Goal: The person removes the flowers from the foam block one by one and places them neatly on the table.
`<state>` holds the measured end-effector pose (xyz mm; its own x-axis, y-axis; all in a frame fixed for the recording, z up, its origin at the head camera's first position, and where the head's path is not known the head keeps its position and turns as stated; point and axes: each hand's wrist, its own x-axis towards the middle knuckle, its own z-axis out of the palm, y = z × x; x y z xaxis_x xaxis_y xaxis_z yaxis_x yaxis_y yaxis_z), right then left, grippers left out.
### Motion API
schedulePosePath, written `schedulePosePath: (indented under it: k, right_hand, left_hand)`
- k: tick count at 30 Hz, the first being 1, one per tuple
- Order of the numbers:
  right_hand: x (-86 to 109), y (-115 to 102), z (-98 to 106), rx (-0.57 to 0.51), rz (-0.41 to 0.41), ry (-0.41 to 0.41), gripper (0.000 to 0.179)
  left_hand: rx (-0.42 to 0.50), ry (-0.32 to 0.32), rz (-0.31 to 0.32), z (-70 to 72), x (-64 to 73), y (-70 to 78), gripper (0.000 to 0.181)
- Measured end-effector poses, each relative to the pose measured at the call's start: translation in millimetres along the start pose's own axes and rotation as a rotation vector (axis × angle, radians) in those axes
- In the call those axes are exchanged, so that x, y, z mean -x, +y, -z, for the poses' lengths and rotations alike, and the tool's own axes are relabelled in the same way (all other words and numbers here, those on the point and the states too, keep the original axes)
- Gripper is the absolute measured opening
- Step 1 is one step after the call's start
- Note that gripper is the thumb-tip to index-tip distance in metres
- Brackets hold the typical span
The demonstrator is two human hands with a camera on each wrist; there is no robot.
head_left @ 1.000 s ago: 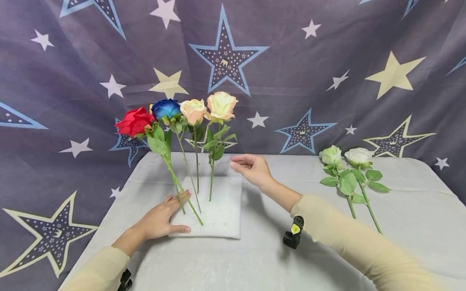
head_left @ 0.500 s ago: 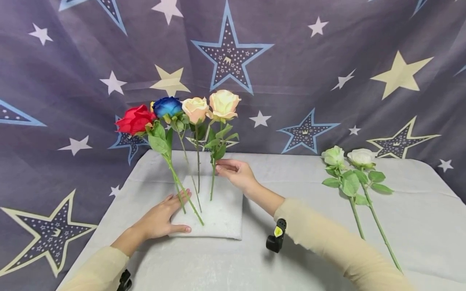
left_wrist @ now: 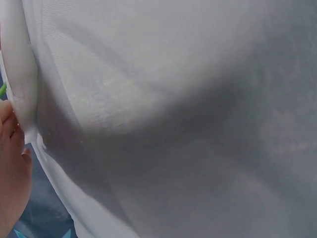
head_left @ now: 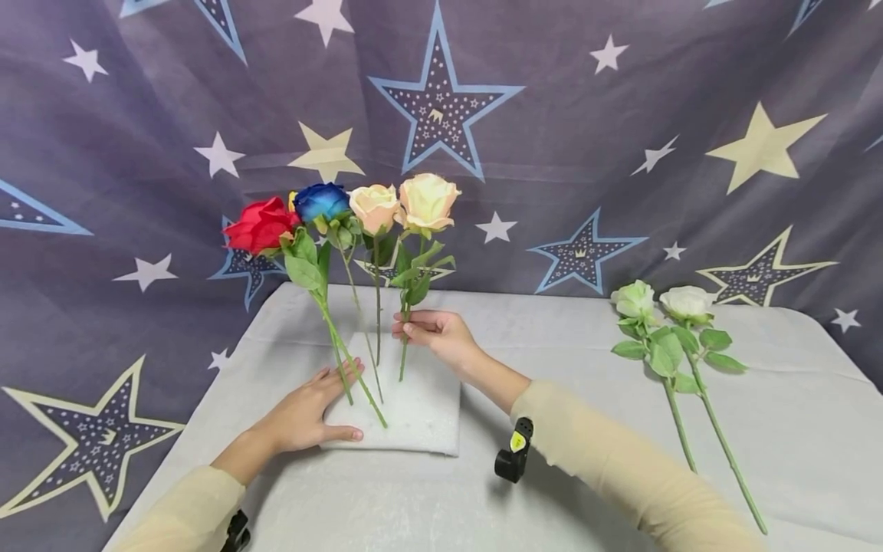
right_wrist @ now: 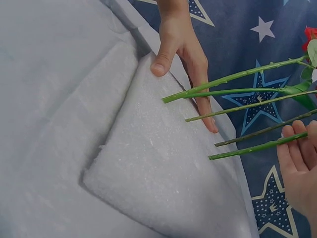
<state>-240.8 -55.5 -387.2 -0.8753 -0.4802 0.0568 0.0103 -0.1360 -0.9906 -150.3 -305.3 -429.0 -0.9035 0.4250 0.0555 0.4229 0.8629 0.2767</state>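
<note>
At the centre of my head view, the fingers (head_left: 422,315) of the right hand (head_left: 447,338) pinch the stem (head_left: 403,360) of the right-hand cream rose (head_left: 428,201), nearly closed about it below the leaves. The left hand (head_left: 303,415), left of centre, holds nothing: its fingers lie straight, thumb spread apart, resting on the left edge of a white foam slab (head_left: 422,422). In my left wrist view a hand shows only at the left edge, partly cut off. Five stems meet the slab; in my right wrist view I see their lower ends at its surface. Above it, from left to right, stand a red rose (head_left: 258,226), leaning left, a blue rose (head_left: 321,202), a peach rose (head_left: 375,208) and the pinched cream one; a yellow bloom (head_left: 292,202) is mostly hidden. At the right of the frame, a greenish-white rose (head_left: 633,299) and a white rose (head_left: 687,303) lie on the cloth-covered desk (head_left: 552,330). A star-patterned backdrop (head_left: 524,46) fills the upper frame.
</note>
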Motion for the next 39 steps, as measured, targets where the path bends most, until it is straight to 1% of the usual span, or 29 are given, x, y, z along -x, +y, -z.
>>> schedulePosePath:
  k: [3, 8, 11, 16, 20, 25, 31, 39]
  right_hand:
    - [0.7, 0.6, -1.5, 0.019, 0.003, 0.001, 0.030]
    - [2.3, -0.8, -4.6, 0.020, 0.013, 0.004, 0.028]
    - [3.3, -2.2, -5.9, 0.031, 0.021, 0.002, 0.028]
    - [3.7, -1.4, -6.7, 0.042, 0.034, -0.008, 0.027]
    - [4.6, 0.8, -7.1, 0.058, 0.049, -0.005, 0.026]
    - [6.5, 2.1, -8.1, 0.099, 0.088, -0.017, 0.025]
    - [9.3, 3.6, -8.9, 0.171, 0.113, -0.018, 0.024]
    - [14.5, 4.0, -10.0, 0.231, 0.152, -0.046, 0.023]
  left_hand:
    - [0.003, -0.008, 0.009, -0.4, 0.6, 0.4, 0.101]
    - [0.008, -0.028, 0.029, -0.9, 1.3, -0.1, 0.103]
    - [0.007, -0.025, 0.025, -1.4, 1.2, -0.8, 0.103]
    - [0.005, -0.002, 0.002, -1.0, 0.6, -0.6, 0.101]
    - [0.002, -0.007, 0.006, 0.8, 0.3, -0.1, 0.101]
    - [-0.007, -0.019, 0.020, 2.6, -0.5, 0.0, 0.101]
    - [-0.008, -0.014, 0.002, 2.8, -2.0, 1.5, 0.101]
    - [0.000, -0.016, 0.007, 0.7, -1.2, 2.3, 0.102]
